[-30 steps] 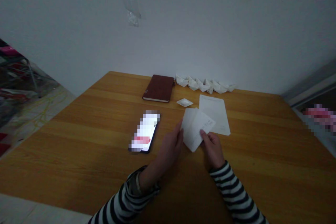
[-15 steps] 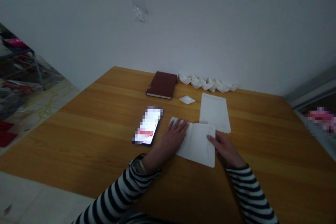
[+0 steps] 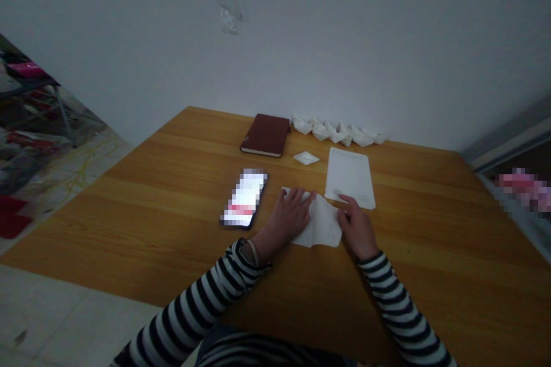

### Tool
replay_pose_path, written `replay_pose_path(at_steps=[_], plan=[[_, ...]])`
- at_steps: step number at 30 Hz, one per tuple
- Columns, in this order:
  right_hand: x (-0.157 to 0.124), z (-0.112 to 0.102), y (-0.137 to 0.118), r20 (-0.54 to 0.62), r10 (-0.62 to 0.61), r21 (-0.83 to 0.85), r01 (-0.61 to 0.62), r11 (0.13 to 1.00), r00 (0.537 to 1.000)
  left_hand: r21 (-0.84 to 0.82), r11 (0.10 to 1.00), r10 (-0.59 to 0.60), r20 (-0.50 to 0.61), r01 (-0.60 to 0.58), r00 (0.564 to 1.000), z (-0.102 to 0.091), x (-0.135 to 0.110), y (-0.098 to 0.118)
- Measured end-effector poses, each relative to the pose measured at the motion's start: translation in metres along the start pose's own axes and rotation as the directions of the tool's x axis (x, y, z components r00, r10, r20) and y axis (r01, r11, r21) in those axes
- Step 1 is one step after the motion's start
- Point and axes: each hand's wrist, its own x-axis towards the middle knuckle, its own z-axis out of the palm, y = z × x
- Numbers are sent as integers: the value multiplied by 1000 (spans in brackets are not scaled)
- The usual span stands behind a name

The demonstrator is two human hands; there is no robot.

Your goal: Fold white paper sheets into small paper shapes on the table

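A white sheet of paper (image 3: 322, 223) lies partly folded on the wooden table (image 3: 172, 183) in front of me. My left hand (image 3: 289, 215) rests flat on its left part with the fingers stretched out. My right hand (image 3: 355, 226) presses on its right edge, where the paper is turned over, fingers bent with the forefinger pointing forward. Both arms wear black and white striped sleeves.
A lit phone (image 3: 244, 199) lies left of my hands. A flat stack of white paper (image 3: 349, 175) lies beyond them. Farther back are a small folded paper boat (image 3: 306, 157), a dark red notebook (image 3: 267, 135) and a row of several paper boats (image 3: 340, 132) along the wall.
The sheet, held up in both hands a second ago, was laid on the table. Its right side has since been turned in toward the middle, and my right hand moved left with it.
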Motion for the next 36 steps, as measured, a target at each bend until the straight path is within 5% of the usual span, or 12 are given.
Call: replay_pose_path(at_steps=[8,19,25,31,36], plan=[[-6,2,-8,-45,9,-63,-11,998,999,11,1000,-26,-28,26,999,2,1,5],[-14,-7,-2,-72,113,149,-101,984,991,42,998,-35,-56,37,998,15,-5,1],[-16,-11,-26,167,272,623,-315,716,948,45,998,-42,-30,43,999,17,-3,1],[-32,-10,-47,351,386,729,-508,459,853,78,996,-34,-7,34,999,16,-3,1],[-43,-5,-69,376,390,770,-517,373,841,96,995,-13,47,9,999,20,-3,-2]])
